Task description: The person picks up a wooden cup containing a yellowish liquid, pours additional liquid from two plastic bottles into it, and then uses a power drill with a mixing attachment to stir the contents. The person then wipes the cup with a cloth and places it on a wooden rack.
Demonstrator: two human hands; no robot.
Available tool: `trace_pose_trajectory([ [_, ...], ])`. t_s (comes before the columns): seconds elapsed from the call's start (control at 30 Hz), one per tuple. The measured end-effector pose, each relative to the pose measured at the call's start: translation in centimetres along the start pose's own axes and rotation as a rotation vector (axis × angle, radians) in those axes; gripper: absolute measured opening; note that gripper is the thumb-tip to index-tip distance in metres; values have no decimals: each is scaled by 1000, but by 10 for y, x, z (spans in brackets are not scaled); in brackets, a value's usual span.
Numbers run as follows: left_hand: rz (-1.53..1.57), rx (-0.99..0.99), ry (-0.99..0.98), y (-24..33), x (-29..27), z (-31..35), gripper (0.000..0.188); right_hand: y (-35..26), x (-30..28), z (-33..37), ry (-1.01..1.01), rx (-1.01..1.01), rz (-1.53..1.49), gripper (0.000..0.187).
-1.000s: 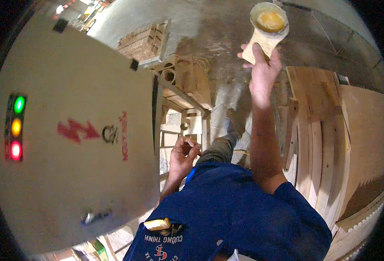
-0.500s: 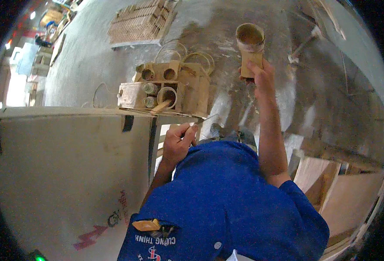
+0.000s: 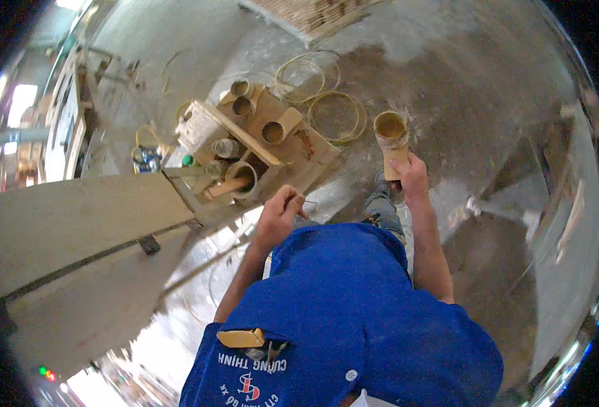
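Note:
My right hand (image 3: pixel 411 178) is wrapped round the flat wooden handle of a round cup (image 3: pixel 392 129) with brown stuff inside, held out over the floor. In front of my body, my left hand (image 3: pixel 282 211) is closed in a pinch. A thin sliver, like a slim blade or stick, sticks out of its fingers; its kind is too small to make out. Just beyond the left hand stands a wooden caddy (image 3: pixel 265 160) with compartments. It holds a wide tube (image 3: pixel 241 182) with a flat wooden stick in it and a clear bottle (image 3: pixel 227 148). Wooden-handled cups (image 3: pixel 273 132) lie on its top.
A large pale panel (image 3: pixel 82 210) reaches in from the left, beside the caddy. Coils of yellowish hose (image 3: pixel 337 117) lie on the floor beyond. A stack of wooden slats (image 3: pixel 306 17) is at the far edge. Metal legs (image 3: pixel 499 209) stand to the right.
My body and view have turned, so the caddy looks closer and tilted and the panel has swung. My right hand, with the cup, has come lower and nearer. My left hand stays pinched.

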State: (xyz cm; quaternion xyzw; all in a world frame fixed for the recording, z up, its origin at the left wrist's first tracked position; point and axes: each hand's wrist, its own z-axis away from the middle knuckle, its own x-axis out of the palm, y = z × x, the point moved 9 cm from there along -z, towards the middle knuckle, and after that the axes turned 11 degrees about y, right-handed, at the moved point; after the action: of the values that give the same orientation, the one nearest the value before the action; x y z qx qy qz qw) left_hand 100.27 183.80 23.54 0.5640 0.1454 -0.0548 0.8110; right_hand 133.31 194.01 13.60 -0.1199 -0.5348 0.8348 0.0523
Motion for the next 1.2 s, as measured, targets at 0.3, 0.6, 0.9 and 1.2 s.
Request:
trace_pose_trajectory([
  [0.3, 126, -199, 302, 39, 85, -12, 23, -41, 59, -44, -834, 408, 110, 34],
  [0.6, 540, -337, 663, 2, 54, 14, 42, -80, 197, 29, -1448, 148, 308, 38],
  [0.9, 1313, -211, 841, -41, 51, -12, 80, -96, 247, 87, -1844, 461, 317, 39],
  [1.2, 1688, 59, 1222, -43, 48, -10, 92, -70, 284, 101, -2376, 341, 910, 37],
])
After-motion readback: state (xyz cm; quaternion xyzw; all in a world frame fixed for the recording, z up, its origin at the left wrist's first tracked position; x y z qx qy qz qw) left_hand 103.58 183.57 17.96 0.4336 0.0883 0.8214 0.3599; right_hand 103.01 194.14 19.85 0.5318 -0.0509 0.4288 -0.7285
